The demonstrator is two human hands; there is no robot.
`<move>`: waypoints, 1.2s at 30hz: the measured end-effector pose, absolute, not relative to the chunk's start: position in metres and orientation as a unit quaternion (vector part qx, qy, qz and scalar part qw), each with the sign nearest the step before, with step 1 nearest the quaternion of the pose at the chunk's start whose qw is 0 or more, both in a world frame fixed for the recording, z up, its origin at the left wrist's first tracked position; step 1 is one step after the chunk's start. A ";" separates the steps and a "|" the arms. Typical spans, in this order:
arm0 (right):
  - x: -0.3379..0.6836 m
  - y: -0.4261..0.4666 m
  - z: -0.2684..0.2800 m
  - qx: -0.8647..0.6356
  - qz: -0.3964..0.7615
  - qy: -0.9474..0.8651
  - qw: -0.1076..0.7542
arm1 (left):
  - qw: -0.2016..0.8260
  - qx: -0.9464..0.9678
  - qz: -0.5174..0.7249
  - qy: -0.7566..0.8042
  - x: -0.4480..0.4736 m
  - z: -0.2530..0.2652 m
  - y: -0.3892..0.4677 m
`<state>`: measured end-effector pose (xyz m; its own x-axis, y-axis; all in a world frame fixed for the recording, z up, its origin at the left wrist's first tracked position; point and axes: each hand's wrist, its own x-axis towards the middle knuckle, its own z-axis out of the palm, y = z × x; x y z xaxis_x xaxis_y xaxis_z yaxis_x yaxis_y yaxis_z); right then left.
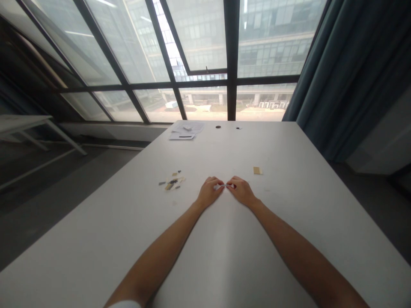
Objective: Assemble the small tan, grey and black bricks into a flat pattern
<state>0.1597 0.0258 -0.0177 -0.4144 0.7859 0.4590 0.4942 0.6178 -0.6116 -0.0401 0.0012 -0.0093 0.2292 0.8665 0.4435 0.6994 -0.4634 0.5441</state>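
Over the middle of the white table (218,149), my left hand (209,191) and my right hand (240,190) face each other with fingertips almost meeting. Both are closed in a pinch on a small pale piece (225,185). It looks thin and whitish, but the fingers cover most of it, so its kind is unclear. Left of my left hand lies a pile of small tan, dark and cream pieces (173,184). Beyond my right hand is a small tan square (256,170) with a paler strip along its right side.
Papers (183,136) with a dark slim item on them lie at the far left of the table. Two small dark round spots, one a disc (218,127), sit near the far edge. Windows stand behind, a blue curtain (334,77) hangs right, and another table (25,122) stands left.
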 end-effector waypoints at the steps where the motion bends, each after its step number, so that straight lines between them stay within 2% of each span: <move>1: 0.160 0.026 -0.018 -0.391 0.195 -0.818 0.375 | 0.116 0.775 0.362 0.505 -0.040 -0.009 0.001; 36: 0.160 0.027 -0.019 -0.394 0.193 -0.820 0.367 | 0.120 0.775 0.360 0.506 -0.040 -0.009 0.001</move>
<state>0.1601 0.0266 -0.0194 -0.4196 0.7887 0.4493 0.5051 0.6141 -0.6064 -0.0398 0.0008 -0.0086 0.2299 0.8703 0.4356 0.6974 -0.4595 0.5499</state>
